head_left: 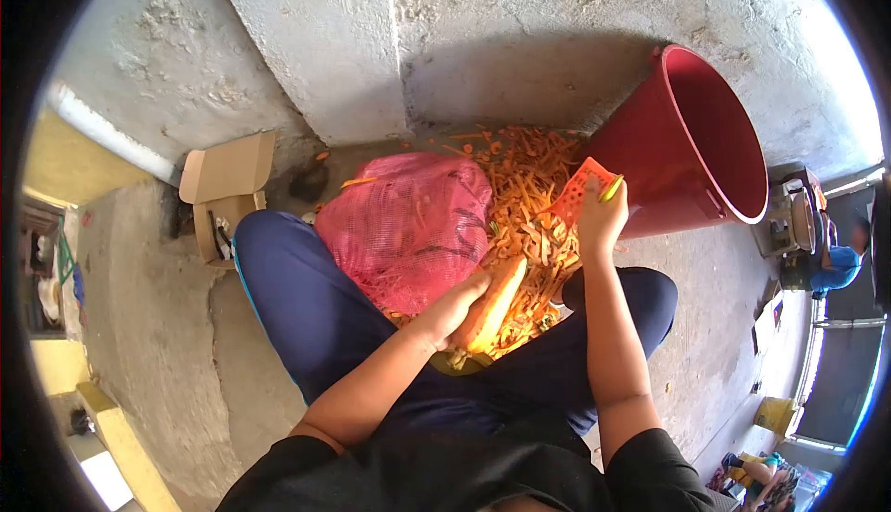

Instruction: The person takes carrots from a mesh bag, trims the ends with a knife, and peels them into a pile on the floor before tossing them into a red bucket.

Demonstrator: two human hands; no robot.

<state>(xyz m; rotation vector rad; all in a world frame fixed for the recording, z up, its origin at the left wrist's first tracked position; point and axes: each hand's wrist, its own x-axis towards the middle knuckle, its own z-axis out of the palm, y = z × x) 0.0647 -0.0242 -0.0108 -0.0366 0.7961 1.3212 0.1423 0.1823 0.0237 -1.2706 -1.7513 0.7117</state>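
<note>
Mid-peeling: left hand clamps the carrot; right hand grips the raised peeler, which must next come down onto the carrot.

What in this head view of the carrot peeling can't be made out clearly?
- Orange carrot: its near end is covered by the left hand.
- Orange plastic peeler: its handle is hidden inside the right hand; the blade is too small to tell.
- Pink mesh sack: contents obscured by the netting.
- Red plastic bucket: its bottom is out of sight.
- Open cardboard box: contents too small.
</note>
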